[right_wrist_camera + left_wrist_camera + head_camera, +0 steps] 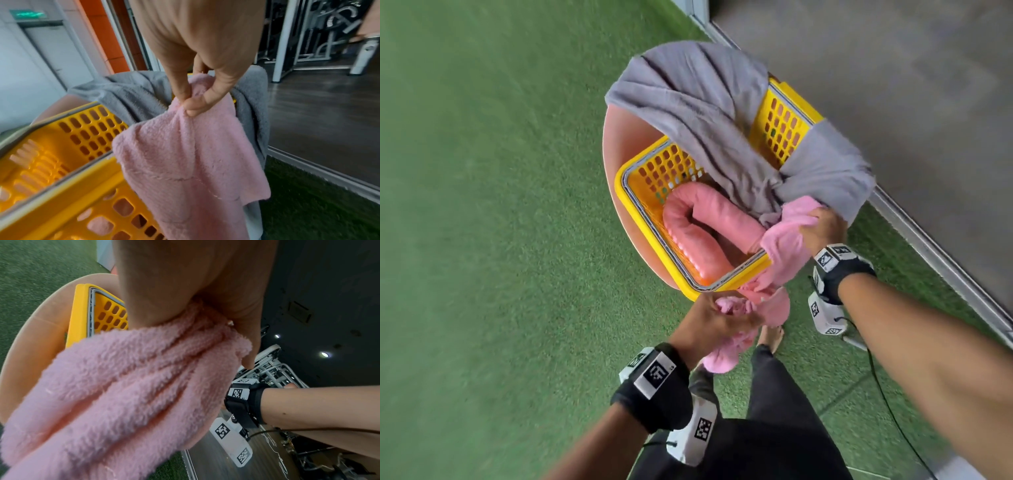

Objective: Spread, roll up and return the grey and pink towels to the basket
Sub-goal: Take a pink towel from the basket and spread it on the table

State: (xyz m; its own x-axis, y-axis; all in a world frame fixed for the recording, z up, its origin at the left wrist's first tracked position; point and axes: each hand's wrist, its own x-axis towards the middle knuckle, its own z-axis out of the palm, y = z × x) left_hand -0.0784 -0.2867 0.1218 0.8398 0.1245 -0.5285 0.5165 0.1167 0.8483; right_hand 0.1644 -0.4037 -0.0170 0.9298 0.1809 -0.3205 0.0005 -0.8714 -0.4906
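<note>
A yellow slotted basket (654, 236) sits on a pink round stool (616, 144). A grey towel (698, 113) is draped across the basket's far rim and right corner. A rolled pink towel (698, 222) lies inside the basket. A loose pink towel (780, 240) hangs over the basket's near corner. My right hand (822, 226) pinches its upper edge between thumb and fingers (193, 104). My left hand (709, 318) grips the bunched lower end (123, 394) just below the basket's near rim (80, 313).
Green artificial turf (500, 240) covers the floor to the left and front. A metal threshold strip (928, 240) runs diagonally at the right, with dark flooring (893, 85) beyond it. My legs and bare foot (770, 339) stand right below the basket. Gym machines (329, 32) stand farther off.
</note>
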